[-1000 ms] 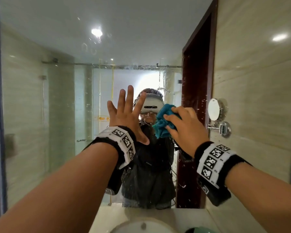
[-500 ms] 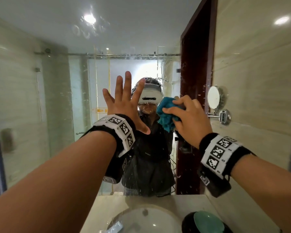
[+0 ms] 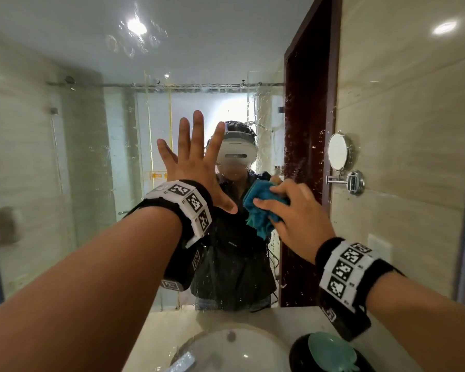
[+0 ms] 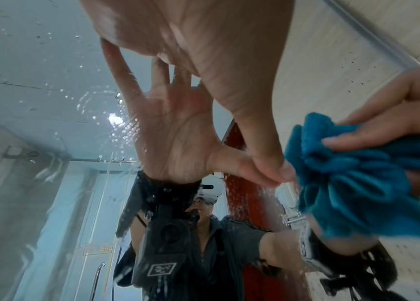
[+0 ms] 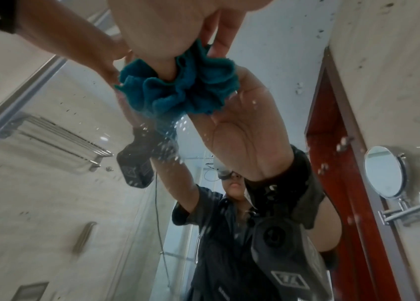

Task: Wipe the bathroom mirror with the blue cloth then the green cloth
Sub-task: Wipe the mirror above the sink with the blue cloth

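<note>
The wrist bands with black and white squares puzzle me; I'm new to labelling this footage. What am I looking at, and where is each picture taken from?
There is no machine here: a person cleans a bathroom mirror with bare hands. The patterned bands are worn on both wrists, each with a small camera beneath.

The big picture comes from a camera on the person's head, looking forward at the glass, so you see the arms and their reflection. The other two look up from under each wrist along the palm.

The left hand lies flat on the mirror with its fingers spread. The right hand grips a bunched blue cloth and presses it to the glass, which is speckled with water drops.

Below is a counter with a white basin and a black dish holding something pale green. A small round mirror hangs on the right wall.
</note>
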Tool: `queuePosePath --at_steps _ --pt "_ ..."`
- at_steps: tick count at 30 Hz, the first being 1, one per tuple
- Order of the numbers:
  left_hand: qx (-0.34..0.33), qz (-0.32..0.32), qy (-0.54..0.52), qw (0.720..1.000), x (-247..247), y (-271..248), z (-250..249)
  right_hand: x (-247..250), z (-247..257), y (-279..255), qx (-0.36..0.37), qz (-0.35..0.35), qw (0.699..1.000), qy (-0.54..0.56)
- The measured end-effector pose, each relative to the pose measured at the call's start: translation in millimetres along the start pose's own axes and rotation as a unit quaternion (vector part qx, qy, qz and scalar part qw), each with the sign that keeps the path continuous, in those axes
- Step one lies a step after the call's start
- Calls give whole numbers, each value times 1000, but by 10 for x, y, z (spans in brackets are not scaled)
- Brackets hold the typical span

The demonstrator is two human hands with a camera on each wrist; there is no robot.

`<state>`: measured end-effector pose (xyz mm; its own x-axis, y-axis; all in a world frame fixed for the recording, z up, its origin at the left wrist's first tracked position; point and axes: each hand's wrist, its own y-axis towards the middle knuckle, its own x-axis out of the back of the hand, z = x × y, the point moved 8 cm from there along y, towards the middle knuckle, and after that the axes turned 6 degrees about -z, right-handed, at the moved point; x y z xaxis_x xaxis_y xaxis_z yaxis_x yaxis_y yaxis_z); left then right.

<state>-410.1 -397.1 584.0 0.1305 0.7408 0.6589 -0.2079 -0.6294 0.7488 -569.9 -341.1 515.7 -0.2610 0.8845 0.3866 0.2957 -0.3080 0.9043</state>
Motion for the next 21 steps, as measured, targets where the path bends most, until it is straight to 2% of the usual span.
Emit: queuePosePath --at_steps 5,9,11,14,16,18,21 --pt "4 -1 2 1000 -14 2 5 361 -344 360 -126 -108 986 26" --pt "9 -3 7 1000 -15 13 5 380 -344 333 -143 -143 979 37" --pt "11 -3 8 1000 -14 13 2 264 -245 191 -130 -120 983 50" --pt "11 -3 10 1000 -9 5 -7 -4 -4 -36 -42 -25 998 28" --pt "11 -4 10 1000 -5 5 -7 -39 39 -78 -13 3 1000 23" --pt "11 -6 11 1000 -5 14 1 57 -73 35 -61 -21 997 50" --pt "10 -4 10 1000 -20 19 6 296 -355 259 -178 -117 971 113"
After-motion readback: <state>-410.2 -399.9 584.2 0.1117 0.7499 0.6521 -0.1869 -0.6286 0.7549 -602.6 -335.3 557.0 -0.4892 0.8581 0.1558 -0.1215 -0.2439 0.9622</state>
